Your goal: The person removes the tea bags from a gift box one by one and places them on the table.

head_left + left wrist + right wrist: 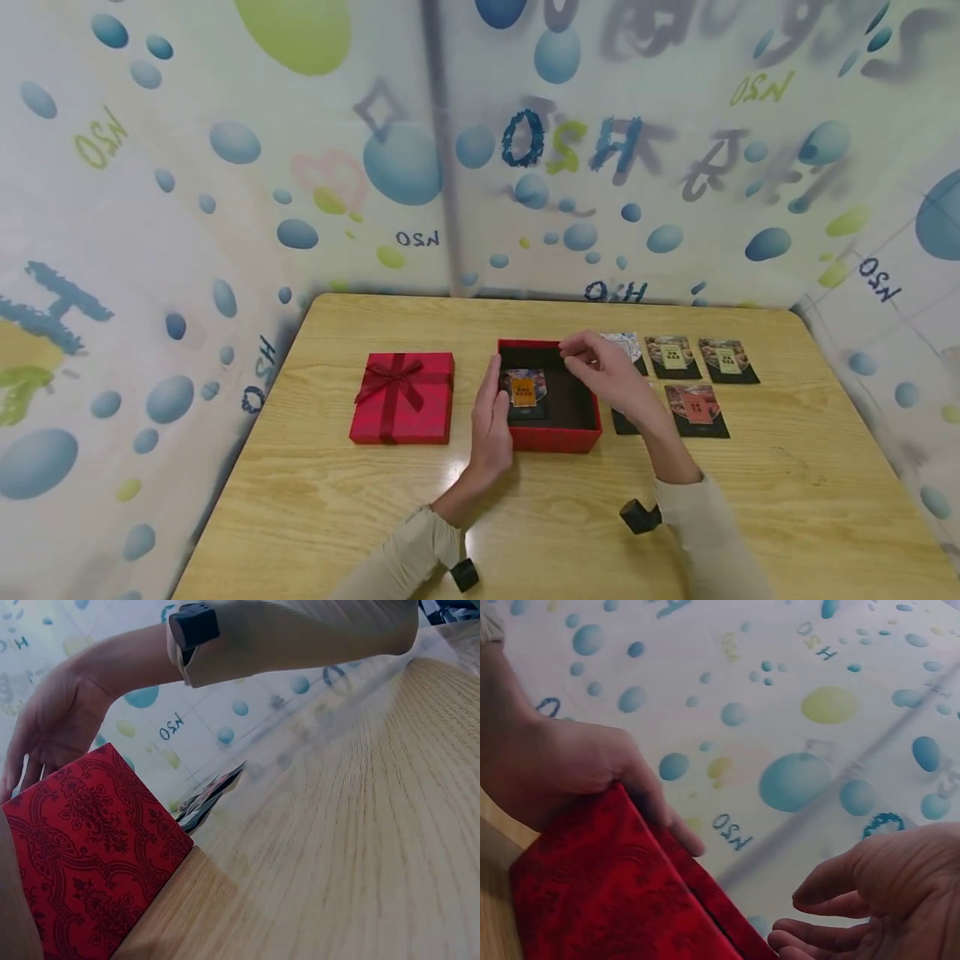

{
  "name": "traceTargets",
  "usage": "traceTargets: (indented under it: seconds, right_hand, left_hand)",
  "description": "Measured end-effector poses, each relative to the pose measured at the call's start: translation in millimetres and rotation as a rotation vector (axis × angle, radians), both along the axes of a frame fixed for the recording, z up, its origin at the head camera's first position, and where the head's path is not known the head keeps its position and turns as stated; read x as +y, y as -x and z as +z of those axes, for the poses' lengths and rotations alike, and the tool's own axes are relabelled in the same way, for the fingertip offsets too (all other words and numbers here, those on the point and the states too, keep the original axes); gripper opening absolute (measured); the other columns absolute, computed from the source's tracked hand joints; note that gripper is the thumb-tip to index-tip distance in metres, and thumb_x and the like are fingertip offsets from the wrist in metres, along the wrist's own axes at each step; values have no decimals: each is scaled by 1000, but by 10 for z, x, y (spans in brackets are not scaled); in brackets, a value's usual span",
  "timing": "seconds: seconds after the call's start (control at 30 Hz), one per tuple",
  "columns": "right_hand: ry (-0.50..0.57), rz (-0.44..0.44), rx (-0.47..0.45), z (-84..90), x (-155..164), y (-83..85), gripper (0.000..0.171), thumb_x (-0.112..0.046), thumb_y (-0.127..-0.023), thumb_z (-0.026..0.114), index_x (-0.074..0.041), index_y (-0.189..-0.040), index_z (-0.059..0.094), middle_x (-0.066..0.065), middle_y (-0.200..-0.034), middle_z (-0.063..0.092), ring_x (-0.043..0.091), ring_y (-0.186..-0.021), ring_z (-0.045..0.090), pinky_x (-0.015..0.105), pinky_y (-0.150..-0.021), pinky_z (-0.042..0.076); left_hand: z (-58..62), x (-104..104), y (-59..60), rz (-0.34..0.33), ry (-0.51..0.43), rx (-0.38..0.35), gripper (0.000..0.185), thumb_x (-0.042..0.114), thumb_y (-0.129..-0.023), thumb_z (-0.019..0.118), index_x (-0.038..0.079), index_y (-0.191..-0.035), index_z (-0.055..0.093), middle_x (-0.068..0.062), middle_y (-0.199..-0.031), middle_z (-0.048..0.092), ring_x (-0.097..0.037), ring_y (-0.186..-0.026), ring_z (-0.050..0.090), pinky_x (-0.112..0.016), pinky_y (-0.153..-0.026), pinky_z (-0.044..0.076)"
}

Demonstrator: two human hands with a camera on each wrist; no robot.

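Observation:
An open red box (557, 439) with a dark inside stands on the table. In it, toward the left, lies a dark packet with an orange label (522, 392). My left hand (491, 417) rests along the box's left wall, its fingers straight. Over the box's right back rim is my right hand (609, 372), fingers loosely bent; the right wrist view shows this hand (889, 896) with a gap between thumb and fingers and nothing held. The left wrist view shows the box's patterned red side (97, 847).
Left of the box lies a red lid with a dark ribbon bow (405, 398). Several flat packets lie to the right, among them a red-labelled packet (697, 410) and a packet with a pale label (727, 360). The right forearm partly covers others. A printed curtain (480, 208) hangs behind the wooden table (555, 517).

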State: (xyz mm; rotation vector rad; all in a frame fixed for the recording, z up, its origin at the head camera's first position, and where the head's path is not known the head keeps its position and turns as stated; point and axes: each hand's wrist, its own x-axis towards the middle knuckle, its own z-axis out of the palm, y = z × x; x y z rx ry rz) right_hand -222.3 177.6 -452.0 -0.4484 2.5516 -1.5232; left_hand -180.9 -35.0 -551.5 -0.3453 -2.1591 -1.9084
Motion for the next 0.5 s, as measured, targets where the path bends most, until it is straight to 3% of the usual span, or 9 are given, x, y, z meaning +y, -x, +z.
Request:
traceTargets:
  seconds: [0.17,0.37,0.5]
  right_hand:
    - [-50,63,-21,-115,-192,55,26,-8,-106,58,4,-129,61,23,-123,66,29,-105,65,47,-94,54]
    - [-77,83,-37,-189,-339,71,27,-5,-105,58,6,-129,60,26,-121,66,30,-102,66,47,-92,56]
    - [-149,87,-59,-210,-440,78,29,-6,-103,58,4,-130,60,25,-124,66,30,-104,66,49,-93,56]
  left_hand:
    - [-2,8,1,-4,-11,-9,56,-1,-109,34,4,-165,25,-14,-171,25,-28,-159,21,-41,-128,16]
    - [-12,11,1,13,13,7,56,0,-110,34,3,-165,26,-15,-171,26,-26,-158,23,-28,-126,17]
    - [-12,11,5,21,13,19,55,0,-110,34,1,-164,27,-15,-170,27,-27,-158,23,-23,-125,16]
